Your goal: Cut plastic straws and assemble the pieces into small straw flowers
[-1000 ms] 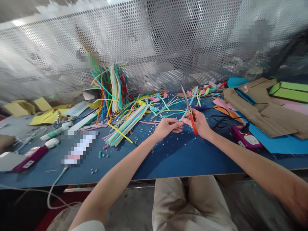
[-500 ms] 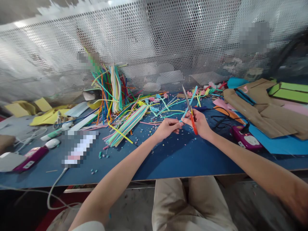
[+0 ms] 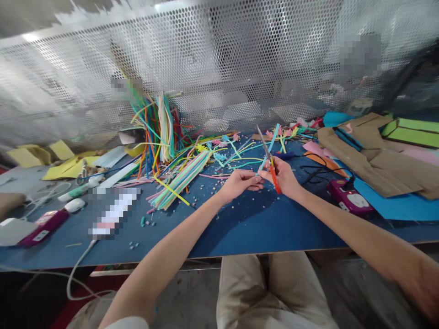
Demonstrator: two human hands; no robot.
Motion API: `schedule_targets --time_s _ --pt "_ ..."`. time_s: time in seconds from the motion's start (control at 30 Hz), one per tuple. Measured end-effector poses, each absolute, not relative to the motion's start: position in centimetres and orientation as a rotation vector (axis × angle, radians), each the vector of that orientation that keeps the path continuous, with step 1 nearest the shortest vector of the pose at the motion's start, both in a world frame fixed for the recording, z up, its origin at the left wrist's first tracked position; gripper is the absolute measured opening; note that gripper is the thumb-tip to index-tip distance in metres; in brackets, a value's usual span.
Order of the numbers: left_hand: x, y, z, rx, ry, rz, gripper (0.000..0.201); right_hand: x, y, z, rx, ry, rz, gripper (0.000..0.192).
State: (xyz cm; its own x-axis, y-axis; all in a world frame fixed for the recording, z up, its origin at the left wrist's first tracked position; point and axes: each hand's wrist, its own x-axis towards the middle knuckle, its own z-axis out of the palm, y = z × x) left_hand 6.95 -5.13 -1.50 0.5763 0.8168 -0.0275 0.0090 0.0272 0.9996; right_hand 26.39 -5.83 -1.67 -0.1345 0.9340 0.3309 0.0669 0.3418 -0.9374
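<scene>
My right hand (image 3: 283, 176) is closed round a pair of scissors (image 3: 274, 176) with orange-red handles, the blades pointing up and away from me. A light-blue pipe cleaner (image 3: 273, 139) rises beside the blades. Its lower end runs down to the fingertips of my left hand (image 3: 243, 183), which is closed in a pinch on it. The thumb of my right hand also meets the pipe cleaner there. Beyond both hands lie twisted pastel pipe-cleaner sprigs (image 3: 221, 157), and to the left a loose bundle of pipe cleaners (image 3: 181, 180).
Small cut bits (image 3: 148, 222) dot the blue table (image 3: 240, 237). At left are a blurred-out phone (image 3: 115, 212) on a cable and a purple power strip (image 3: 44, 226). Another purple power strip (image 3: 350, 196) and brown paper (image 3: 377, 155) lie right. A perforated metal screen (image 3: 206, 68) stands behind.
The scissors' tip and the upper end of the pipe cleaner have shifted slightly left. Both hands keep their holds; otherwise little has moved.
</scene>
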Motion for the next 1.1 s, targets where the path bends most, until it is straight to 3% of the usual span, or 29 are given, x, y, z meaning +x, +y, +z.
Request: schedule_targets --time_s 0.5,0.87,1.1 --pt "6.7 -4.8 -1.3 1.421 0.804 0.748 0.047 26.7 -5.7 -1.2 -0.977 -1.575 0.983 0.034" --pt "4.2 -2.8 1.0 1.368 0.901 1.150 0.044 31.3 -4.2 0.4 -1.308 -1.846 0.751 0.047" --pt "4.1 -3.1 1.2 1.401 0.859 1.018 0.043 30.8 -5.0 0.1 -1.354 -1.861 1.126 0.048"
